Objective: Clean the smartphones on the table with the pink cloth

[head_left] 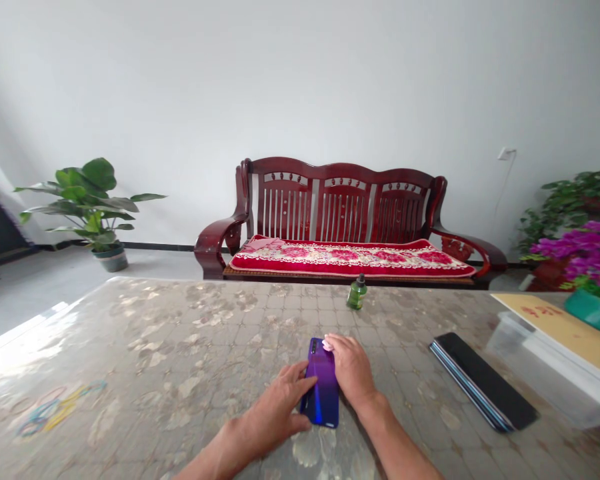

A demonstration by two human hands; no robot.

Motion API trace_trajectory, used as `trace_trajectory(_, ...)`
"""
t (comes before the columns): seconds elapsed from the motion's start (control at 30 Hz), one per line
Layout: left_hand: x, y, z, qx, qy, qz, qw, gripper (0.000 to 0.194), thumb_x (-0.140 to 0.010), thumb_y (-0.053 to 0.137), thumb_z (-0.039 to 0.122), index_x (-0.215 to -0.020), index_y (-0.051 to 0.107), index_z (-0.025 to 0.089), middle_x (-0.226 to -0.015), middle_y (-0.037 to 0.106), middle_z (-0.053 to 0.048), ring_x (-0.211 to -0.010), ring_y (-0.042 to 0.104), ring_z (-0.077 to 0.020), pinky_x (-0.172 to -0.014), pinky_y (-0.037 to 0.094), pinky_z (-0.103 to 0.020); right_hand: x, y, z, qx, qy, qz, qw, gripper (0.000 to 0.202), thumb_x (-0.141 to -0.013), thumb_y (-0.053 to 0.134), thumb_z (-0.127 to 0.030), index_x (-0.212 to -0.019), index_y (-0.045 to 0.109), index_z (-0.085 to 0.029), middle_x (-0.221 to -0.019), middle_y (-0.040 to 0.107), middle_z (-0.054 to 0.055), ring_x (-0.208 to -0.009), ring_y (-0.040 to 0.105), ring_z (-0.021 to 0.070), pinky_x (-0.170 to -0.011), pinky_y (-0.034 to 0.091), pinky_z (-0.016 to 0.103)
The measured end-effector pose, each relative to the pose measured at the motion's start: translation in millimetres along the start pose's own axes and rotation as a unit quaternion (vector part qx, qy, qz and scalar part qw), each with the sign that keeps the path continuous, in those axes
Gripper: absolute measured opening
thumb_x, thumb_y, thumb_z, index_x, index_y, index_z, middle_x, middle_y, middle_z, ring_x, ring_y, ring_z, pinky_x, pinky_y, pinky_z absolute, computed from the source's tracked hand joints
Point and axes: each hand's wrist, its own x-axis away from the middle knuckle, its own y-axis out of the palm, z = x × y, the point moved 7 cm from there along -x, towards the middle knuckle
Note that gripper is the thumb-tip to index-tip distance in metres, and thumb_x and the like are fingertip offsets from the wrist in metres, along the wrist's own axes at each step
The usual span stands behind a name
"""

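In the head view, a purple-blue phone [324, 393] lies back up on the patterned tabletop [195, 347], its camera strip at the far end. The left hand [275, 403] is fairly wide, fingers spread, with a fingertip on the phone's back and the thumb by its near left corner. The right hand [353, 370] is narrow, its fingertips closed on a small white wad [327, 343] at the far right corner, near the camera strip. What the wad is made of, I cannot tell.

The phone could swivel or slide if the right hand presses harder than the left steadies, since the left touches it only lightly. Grit under the wad could scratch the back or lenses. A green bottle [357, 295] stands upright beyond the phone; a careless forward reach could tip it. To the right, a stack of dark, flat devices [485, 381] could slip apart if the right forearm knocked it.
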Motion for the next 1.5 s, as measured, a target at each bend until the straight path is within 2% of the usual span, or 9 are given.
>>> trace_trajectory(0.27,4,-1.0,17,-0.051,0.005,0.007,0.999,0.060,-0.078,0.071,0.027,-0.135,0.051,0.022,-0.147,0.044,-0.007,-0.129,0.043,-0.0274,-0.112,0.034,-0.038,13,0,-37,0.015,-0.086,-0.036,0.996,0.030,-0.091,0.049,-0.008,-0.100,0.071,-0.026,-0.110,0.072,0.001,-0.099,0.060,0.0173,-0.091,0.044,0.031)
trace_trajectory(0.4,5,-3.2,23,-0.097,0.012,0.001,0.995,0.044,-0.086,0.061,0.018,-0.129,0.056,0.020,-0.141,0.051,-0.007,-0.126,0.047,-0.0261,-0.110,0.036,-0.036,-2,4,-29,0.066,-0.056,-0.052,0.995,0.031,-0.092,0.046,-0.010,-0.105,0.070,-0.025,-0.114,0.070,0.002,-0.102,0.059,0.0193,-0.093,0.042,0.032)
trace_trajectory(0.6,8,-4.5,12,-0.106,-0.027,0.026,0.994,0.044,-0.086,0.052,0.009,-0.127,0.058,0.023,-0.141,0.052,-0.009,-0.125,0.051,-0.0254,-0.107,0.039,-0.038,-6,3,-22,0.100,-0.024,-0.062,0.993,0.032,-0.091,0.046,-0.010,-0.106,0.070,-0.024,-0.112,0.070,0.004,-0.100,0.059,0.0199,-0.090,0.041,0.030)
trace_trajectory(0.7,9,-1.3,12,-0.086,-0.072,0.053,0.992,0.046,-0.083,0.063,0.028,-0.128,0.057,0.023,-0.144,0.048,-0.012,-0.129,0.046,-0.0299,-0.109,0.036,-0.043,1,1,-26,0.102,-0.034,-0.051,0.993,0.030,-0.091,0.047,-0.010,-0.104,0.069,-0.025,-0.111,0.070,0.004,-0.099,0.058,0.0208,-0.089,0.042,0.032)
trace_trajectory(0.83,4,7.3,15,-0.092,-0.123,0.091,0.984,0.076,-0.065,0.077,0.051,-0.131,0.052,0.024,-0.145,0.045,-0.013,-0.127,0.043,-0.0377,-0.107,0.032,-0.054,3,0,-27,0.100,-0.038,-0.039,0.993,0.030,-0.090,0.047,-0.010,-0.105,0.069,-0.025,-0.111,0.070,0.003,-0.098,0.059,0.0219,-0.088,0.042,0.033)
trace_trajectory(1.03,-3,6.4,17,-0.115,-0.132,0.137,0.975,0.058,-0.069,0.069,0.037,-0.123,0.055,0.022,-0.132,0.053,-0.013,-0.114,0.048,-0.0349,-0.098,0.037,-0.050,7,-3,-34,0.070,-0.056,-0.047,0.995,0.028,-0.090,0.048,-0.009,-0.102,0.068,-0.025,-0.110,0.069,0.004,-0.098,0.059,0.0207,-0.088,0.043,0.032)
trace_trajectory(1.17,0,3.5,10,-0.122,-0.121,0.143,0.975,0.057,-0.068,0.065,0.029,-0.124,0.054,0.023,-0.134,0.052,-0.011,-0.115,0.047,-0.0331,-0.098,0.037,-0.048,12,-3,-38,0.038,-0.095,-0.067,0.993,0.026,-0.091,0.048,-0.011,-0.101,0.068,-0.024,-0.108,0.069,0.003,-0.099,0.058,0.0197,-0.090,0.043,0.032)
trace_trajectory(1.4,6,-0.1,-5,-0.145,-0.062,0.123,0.980,0.062,-0.072,0.062,0.020,-0.132,0.048,0.027,-0.145,0.041,-0.010,-0.125,0.041,-0.0323,-0.106,0.034,-0.047,-2,-9,-9,0.079,-0.042,-0.009,0.996,0.033,-0.089,0.043,-0.008,-0.105,0.069,-0.022,-0.106,0.067,0.008,-0.097,0.057,0.0219,-0.087,0.045,0.034)
trace_trajectory(1.5,7,-3.8,-6,-0.146,-0.044,0.121,0.981,0.064,-0.072,0.061,0.017,-0.133,0.047,0.029,-0.146,0.041,-0.009,-0.127,0.040,-0.0319,-0.108,0.032,-0.048,3,-5,-22,0.046,-0.076,-0.027,0.996,0.031,-0.089,0.044,-0.007,-0.102,0.068,-0.022,-0.103,0.067,0.007,-0.096,0.056,0.0216,-0.088,0.046,0.034)
